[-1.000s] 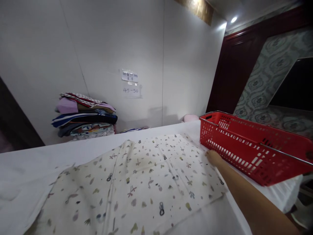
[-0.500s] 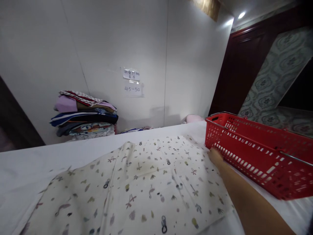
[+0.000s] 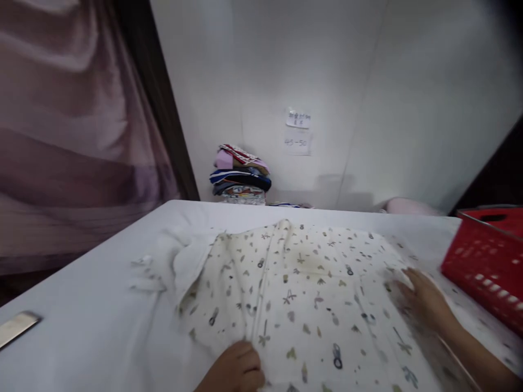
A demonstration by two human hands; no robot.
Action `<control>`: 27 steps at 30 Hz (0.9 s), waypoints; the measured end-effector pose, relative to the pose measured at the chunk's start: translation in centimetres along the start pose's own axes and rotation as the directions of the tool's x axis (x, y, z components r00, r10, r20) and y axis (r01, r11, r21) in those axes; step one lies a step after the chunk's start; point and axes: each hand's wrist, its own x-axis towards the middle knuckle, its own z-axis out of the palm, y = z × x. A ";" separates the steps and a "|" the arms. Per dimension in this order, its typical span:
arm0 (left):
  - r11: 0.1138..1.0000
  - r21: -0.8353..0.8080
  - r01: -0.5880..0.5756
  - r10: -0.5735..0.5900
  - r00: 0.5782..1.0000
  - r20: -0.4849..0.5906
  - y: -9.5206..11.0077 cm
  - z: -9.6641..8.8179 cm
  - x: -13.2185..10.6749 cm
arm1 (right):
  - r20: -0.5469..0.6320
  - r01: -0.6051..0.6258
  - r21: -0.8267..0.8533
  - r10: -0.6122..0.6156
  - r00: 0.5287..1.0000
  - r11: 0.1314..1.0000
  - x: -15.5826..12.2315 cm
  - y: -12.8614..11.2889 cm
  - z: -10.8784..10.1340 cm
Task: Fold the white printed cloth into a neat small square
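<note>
A cream cloth (image 3: 310,294) printed with small plant-like and other motifs lies spread on the white-covered table, a long seam or crease running down it. At the near edge my left hand (image 3: 239,367) has its fingers curled closed on the cloth. My right hand (image 3: 425,302) grips the cloth's right side, where the fabric is raised and blurred by motion. The left part of the cloth is turned over, with its plain white side (image 3: 183,267) showing. What kind of cloth article it is, I cannot tell.
A red plastic basket (image 3: 486,272) stands on the table (image 3: 102,305) to the right. Folded clothes (image 3: 241,177) are stacked behind the far edge, near a pink rounded object (image 3: 411,207). A flat metallic-looking object (image 3: 18,329) lies at left, below a curtain (image 3: 73,136).
My view has swung left. My left hand has come into view on the near edge. My right hand has drawn the cloth's right side up and away from the basket; the left part is now turned over.
</note>
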 end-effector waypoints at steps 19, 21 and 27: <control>0.981 0.052 0.187 -0.187 0.982 -0.001 0.8 -3.1 -1.3 | 0.104 0.634 0.497 -0.766 0.635 0.593 -13.1 -28.9 -2.7; 0.975 0.062 0.213 -0.211 0.977 -0.036 0.8 -3.4 -1.0 | 0.064 0.659 0.494 -0.780 0.623 0.567 -14.3 -31.8 -2.4; 0.972 0.090 0.216 -0.211 0.975 -0.064 0.3 -3.7 -1.7 | 0.065 0.569 0.516 -0.692 0.719 0.640 -15.3 -33.4 0.6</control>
